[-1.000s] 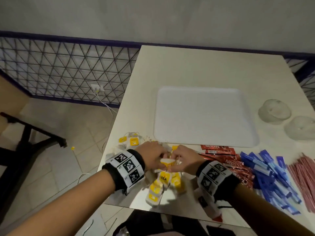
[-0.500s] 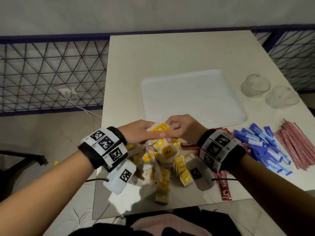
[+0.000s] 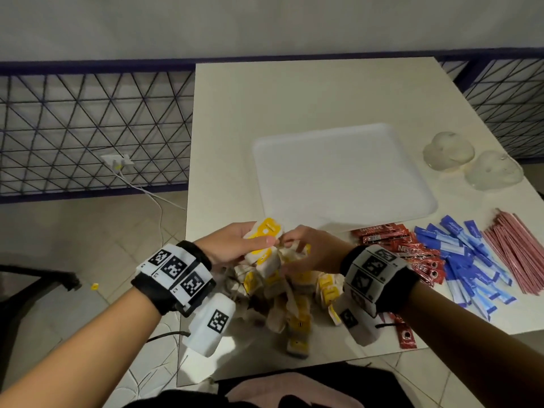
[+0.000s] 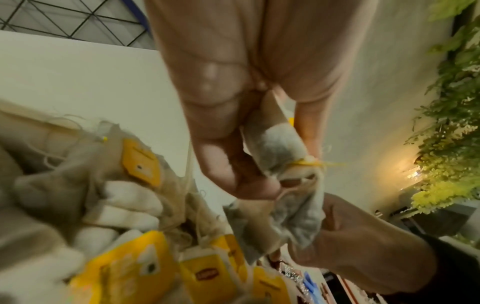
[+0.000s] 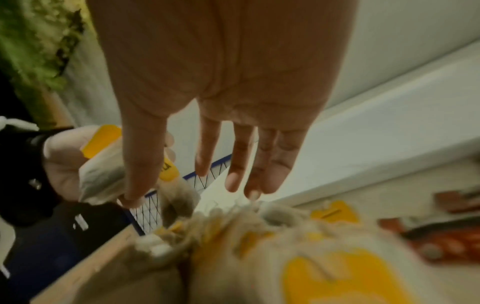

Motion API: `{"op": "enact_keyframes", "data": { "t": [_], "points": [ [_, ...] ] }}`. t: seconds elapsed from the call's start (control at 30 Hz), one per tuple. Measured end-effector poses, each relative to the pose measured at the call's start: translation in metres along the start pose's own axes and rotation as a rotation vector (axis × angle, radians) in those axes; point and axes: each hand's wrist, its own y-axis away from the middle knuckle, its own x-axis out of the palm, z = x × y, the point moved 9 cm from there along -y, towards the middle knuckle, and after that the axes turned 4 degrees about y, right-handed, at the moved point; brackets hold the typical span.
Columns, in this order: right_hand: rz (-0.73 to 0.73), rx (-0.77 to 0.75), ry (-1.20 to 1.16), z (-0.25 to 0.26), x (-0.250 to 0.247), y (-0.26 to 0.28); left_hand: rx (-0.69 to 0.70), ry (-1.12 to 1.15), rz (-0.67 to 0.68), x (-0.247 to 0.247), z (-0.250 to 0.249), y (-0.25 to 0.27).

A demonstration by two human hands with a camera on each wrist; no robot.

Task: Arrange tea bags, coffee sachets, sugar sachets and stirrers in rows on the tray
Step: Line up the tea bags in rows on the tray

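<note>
Dim, greenish indoor light; a warm lamp glow flares at the right in the left wrist view. The near tea bags (image 5: 324, 267) smear into blur. Wide-angle lenses bend the tabletop (image 3: 294, 92) edges.

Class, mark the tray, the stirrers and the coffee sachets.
tray (image 3: 338, 172), head view, bare middle of its surface.
stirrers (image 3: 518, 248), head view, middle of the pink bundle.
coffee sachets (image 3: 412, 254), head view, red pile's centre.

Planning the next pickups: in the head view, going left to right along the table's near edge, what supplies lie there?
tea bags → red coffee sachets → blue sugar sachets → pink stirrers.
</note>
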Motion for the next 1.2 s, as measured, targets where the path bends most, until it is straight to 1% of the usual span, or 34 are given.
{"op": "enact_keyframes", "data": {
  "t": [0.07,0.13,0.2,0.27,0.33,0.43,0.47,0.53,0.63,0.7,0.77,0.87,0.93,1.07,1.2],
  "points": [
    [0.016,0.035,-0.048,0.002,0.001,-0.006,0.005,0.044,0.006,-0.002,-0.005,0.002],
    [0.012,0.081,-0.146,0.003,0.000,-0.009,-0.003,0.159,-0.035,-0.010,-0.006,0.001],
    [-0.021,0.085,-0.321,0.007,-0.007,-0.010,-0.001,0.309,-0.100,-0.019,-0.011,0.002],
    [-0.065,0.056,-0.491,0.011,-0.016,-0.011,0.022,0.424,-0.139,-0.026,-0.019,0.002],
    [-0.090,0.068,-0.564,0.011,-0.025,-0.014,0.040,0.504,-0.160,-0.031,-0.028,0.002],
    [-0.122,0.113,-0.641,0.008,-0.041,-0.024,0.020,0.572,-0.186,-0.040,-0.034,-0.004],
    [-0.136,0.111,-0.671,0.007,-0.047,-0.028,0.008,0.574,-0.202,-0.044,-0.035,-0.006],
    [-0.155,0.108,-0.733,0.005,-0.057,-0.037,-0.022,0.566,-0.279,-0.055,-0.035,-0.010],
    [-0.198,0.148,-0.746,-0.004,-0.072,-0.050,-0.048,0.471,-0.403,-0.069,-0.034,-0.016],
    [-0.232,0.168,-0.735,-0.009,-0.077,-0.056,-0.047,0.372,-0.419,-0.072,-0.036,-0.020],
    [-0.245,0.172,-0.760,-0.013,-0.086,-0.064,0.012,0.316,-0.415,-0.072,-0.050,-0.028],
    [-0.233,0.191,-0.839,-0.017,-0.095,-0.075,0.101,0.280,-0.331,-0.063,-0.075,-0.042],
    [-0.218,0.207,-0.875,-0.018,-0.099,-0.083,0.135,0.222,-0.308,-0.059,-0.086,-0.052],
    [-0.202,0.235,-0.933,-0.023,-0.106,-0.103,0.164,0.138,-0.376,-0.062,-0.100,-0.073],
    [-0.153,0.254,-0.952,-0.035,-0.112,-0.124,0.115,0.159,-0.481,-0.083,-0.099,-0.091]
  ]
}}
